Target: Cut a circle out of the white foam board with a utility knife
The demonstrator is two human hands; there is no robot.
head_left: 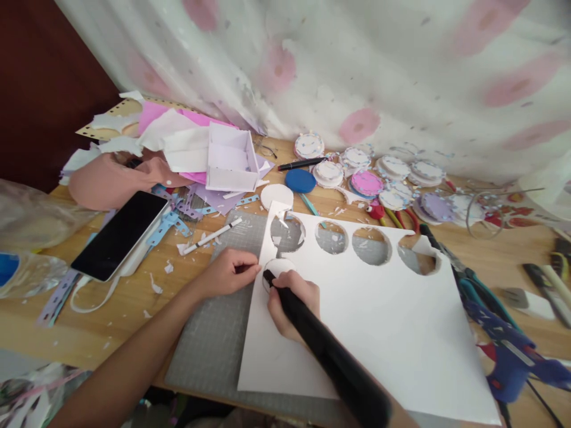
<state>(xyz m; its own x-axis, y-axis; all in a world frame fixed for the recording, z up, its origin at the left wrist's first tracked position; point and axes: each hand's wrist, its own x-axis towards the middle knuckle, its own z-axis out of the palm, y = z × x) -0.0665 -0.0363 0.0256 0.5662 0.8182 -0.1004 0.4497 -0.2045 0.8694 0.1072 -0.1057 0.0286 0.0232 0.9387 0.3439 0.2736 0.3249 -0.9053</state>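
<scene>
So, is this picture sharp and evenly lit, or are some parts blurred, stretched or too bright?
Head view: the black, pen-shaped tool softens toward its rear end; the blue, gun-shaped tool looks smeared and stretched near the right edge; the large white sheet with round holes is bright, without hard glare; the right hand is fairly clear.

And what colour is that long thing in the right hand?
The long tool in the right hand is black; the head view shows it best.
</scene>
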